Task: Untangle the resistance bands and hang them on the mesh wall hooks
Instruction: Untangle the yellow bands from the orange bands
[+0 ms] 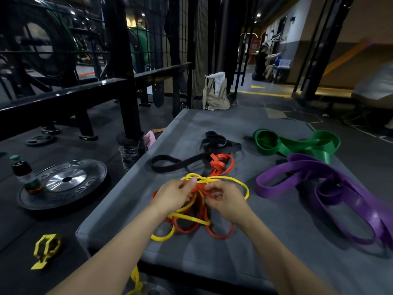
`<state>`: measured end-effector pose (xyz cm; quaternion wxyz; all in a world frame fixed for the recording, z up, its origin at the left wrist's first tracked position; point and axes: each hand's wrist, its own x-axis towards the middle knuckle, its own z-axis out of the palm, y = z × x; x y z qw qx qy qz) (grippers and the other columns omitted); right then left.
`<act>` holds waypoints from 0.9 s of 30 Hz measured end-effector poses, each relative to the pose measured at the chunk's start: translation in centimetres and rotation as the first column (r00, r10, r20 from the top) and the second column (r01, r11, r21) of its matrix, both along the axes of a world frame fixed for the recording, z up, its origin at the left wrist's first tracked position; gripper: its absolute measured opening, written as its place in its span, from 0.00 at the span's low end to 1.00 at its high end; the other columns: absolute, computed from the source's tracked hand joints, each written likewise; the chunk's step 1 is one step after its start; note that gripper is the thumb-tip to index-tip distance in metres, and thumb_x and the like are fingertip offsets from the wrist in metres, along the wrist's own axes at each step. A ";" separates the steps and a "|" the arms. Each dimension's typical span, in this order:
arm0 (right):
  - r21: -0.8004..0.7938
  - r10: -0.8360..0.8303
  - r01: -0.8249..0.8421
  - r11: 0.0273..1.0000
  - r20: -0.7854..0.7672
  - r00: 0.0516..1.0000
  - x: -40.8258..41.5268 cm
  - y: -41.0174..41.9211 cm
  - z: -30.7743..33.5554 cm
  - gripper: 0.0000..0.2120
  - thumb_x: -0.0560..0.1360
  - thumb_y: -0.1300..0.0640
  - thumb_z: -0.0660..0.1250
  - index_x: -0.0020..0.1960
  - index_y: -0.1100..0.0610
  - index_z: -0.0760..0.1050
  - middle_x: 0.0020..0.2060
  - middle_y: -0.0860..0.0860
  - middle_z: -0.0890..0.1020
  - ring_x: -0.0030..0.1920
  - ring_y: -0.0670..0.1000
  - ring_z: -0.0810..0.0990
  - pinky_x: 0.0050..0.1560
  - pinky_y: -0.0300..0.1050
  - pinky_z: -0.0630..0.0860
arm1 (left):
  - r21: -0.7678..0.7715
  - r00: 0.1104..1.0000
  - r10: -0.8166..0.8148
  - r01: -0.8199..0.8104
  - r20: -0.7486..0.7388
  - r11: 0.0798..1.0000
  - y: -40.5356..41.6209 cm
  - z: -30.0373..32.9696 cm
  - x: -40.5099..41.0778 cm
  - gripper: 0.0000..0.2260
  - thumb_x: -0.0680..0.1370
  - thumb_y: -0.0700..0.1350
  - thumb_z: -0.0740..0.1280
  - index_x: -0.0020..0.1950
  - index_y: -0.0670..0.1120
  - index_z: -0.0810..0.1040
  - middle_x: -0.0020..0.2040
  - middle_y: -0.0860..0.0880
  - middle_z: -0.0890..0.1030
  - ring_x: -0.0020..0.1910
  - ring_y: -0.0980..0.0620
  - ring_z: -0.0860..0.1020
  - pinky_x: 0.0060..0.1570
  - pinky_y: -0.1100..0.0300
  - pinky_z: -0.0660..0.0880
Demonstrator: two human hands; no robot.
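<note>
Here both hands (198,198) grip the yellow-orange band tangle (191,218) near the mat's front edge (191,267).

- My hands (174,194) (225,201) cover the middle of the yellow (234,180) and orange (221,236) tangle.
- The purple band (319,188) blurs and runs off the right edge.
- A yellow strand (136,279) drops past the mat's (212,124) near edge, cut off below.

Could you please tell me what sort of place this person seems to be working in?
Most likely a gym: a weight plate lies on the dark floor, a black steel rack stands behind it, and resistance bands, among them a purple band, lie on a grey mat.
</note>
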<state>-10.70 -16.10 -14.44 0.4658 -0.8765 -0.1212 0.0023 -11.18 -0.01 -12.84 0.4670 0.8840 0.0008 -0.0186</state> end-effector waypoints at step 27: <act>-0.047 -0.028 0.033 0.998 0.106 0.994 0.1 1.2 0.4 0.07 0.71 0.61 0.70 0.49 0.56 0.77 0.38 0.49 0.76 0.32 0.42 0.70 0.36 0.27 0.68 | -0.460 0.979 -0.112 0.022 -0.170 0.888 0.9 0.7 0.1 0.07 0.75 0.35 0.66 0.40 0.43 0.82 0.40 0.42 0.82 0.38 0.47 0.78 0.46 0.54 0.75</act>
